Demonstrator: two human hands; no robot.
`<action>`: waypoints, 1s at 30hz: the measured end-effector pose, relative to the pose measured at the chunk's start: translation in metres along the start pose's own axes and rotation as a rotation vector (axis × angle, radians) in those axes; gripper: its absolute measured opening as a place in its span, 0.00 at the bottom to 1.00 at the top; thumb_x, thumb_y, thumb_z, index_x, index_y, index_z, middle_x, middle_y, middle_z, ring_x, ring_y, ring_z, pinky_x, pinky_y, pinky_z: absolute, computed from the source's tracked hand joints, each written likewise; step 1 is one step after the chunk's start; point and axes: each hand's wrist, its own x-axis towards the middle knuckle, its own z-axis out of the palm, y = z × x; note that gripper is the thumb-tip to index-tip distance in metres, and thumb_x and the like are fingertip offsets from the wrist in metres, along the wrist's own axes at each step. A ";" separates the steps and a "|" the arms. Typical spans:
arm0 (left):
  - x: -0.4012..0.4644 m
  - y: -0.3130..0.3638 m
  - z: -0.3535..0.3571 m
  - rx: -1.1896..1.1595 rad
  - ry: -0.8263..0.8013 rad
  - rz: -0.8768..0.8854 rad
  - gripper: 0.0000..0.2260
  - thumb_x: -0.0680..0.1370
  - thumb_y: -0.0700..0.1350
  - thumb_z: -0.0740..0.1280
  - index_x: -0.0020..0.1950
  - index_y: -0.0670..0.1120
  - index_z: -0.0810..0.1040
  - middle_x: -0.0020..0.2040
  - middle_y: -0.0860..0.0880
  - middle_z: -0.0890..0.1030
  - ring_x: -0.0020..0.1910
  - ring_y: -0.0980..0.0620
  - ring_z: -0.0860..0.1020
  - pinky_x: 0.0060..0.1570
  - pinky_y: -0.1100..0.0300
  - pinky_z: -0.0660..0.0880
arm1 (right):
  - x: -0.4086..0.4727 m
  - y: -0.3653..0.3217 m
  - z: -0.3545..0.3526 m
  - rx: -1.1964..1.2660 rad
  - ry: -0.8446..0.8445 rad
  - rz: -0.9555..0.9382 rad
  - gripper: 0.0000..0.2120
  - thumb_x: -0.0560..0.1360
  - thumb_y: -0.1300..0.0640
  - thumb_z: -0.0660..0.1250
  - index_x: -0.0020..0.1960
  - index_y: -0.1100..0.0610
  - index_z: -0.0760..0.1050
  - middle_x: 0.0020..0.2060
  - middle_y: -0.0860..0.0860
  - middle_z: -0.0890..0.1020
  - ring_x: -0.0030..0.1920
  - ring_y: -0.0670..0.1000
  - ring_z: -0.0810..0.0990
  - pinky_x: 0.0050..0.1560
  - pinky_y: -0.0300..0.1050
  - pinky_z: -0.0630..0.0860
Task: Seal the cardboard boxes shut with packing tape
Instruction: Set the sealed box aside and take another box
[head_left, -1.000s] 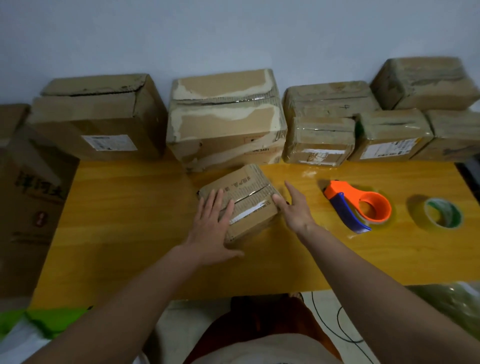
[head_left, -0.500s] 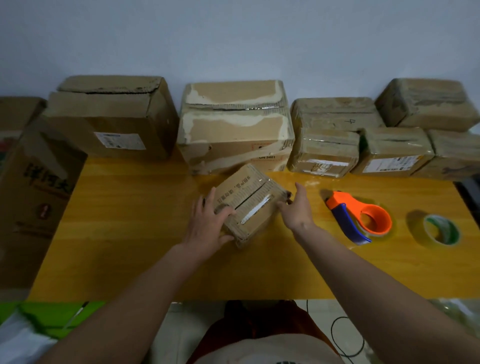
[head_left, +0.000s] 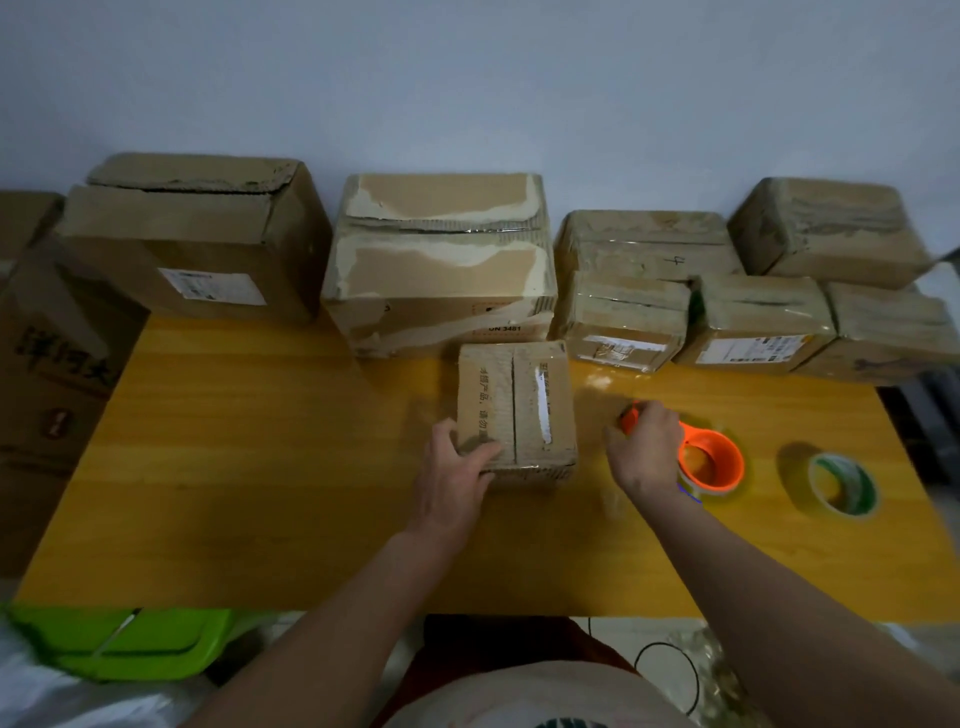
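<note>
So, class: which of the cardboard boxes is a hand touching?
The small box at the table's middle; the left hand holds its near corner. The others sit untouched along the wall.

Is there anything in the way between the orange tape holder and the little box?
No, nothing visible. Only bare table lies between the tape holder, which the right hand grips, and the little box under the left hand.

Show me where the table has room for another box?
Bare wood lies left of the small box, below the big boxes, and along the near table edge. The right is crowded: tape dispenser, tape roll.
</note>
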 end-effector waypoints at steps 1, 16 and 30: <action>0.002 0.005 0.005 -0.013 0.007 -0.005 0.22 0.77 0.46 0.69 0.70 0.46 0.72 0.74 0.43 0.59 0.71 0.47 0.65 0.67 0.61 0.67 | 0.004 0.011 -0.003 -0.066 0.027 0.038 0.22 0.74 0.58 0.70 0.62 0.67 0.68 0.60 0.65 0.71 0.63 0.64 0.66 0.63 0.55 0.64; 0.007 0.066 0.019 0.343 -0.087 0.591 0.34 0.60 0.45 0.81 0.65 0.46 0.77 0.53 0.45 0.79 0.50 0.47 0.79 0.46 0.56 0.76 | 0.028 0.091 -0.028 -0.282 -0.180 0.067 0.14 0.76 0.56 0.67 0.56 0.64 0.72 0.50 0.64 0.80 0.52 0.65 0.77 0.52 0.56 0.73; 0.064 0.085 0.020 0.548 -0.346 -0.371 0.47 0.73 0.72 0.56 0.77 0.51 0.32 0.75 0.32 0.35 0.73 0.25 0.40 0.69 0.29 0.41 | 0.018 0.058 -0.096 0.731 -0.402 0.190 0.05 0.79 0.61 0.62 0.52 0.62 0.74 0.44 0.56 0.80 0.40 0.52 0.78 0.39 0.43 0.71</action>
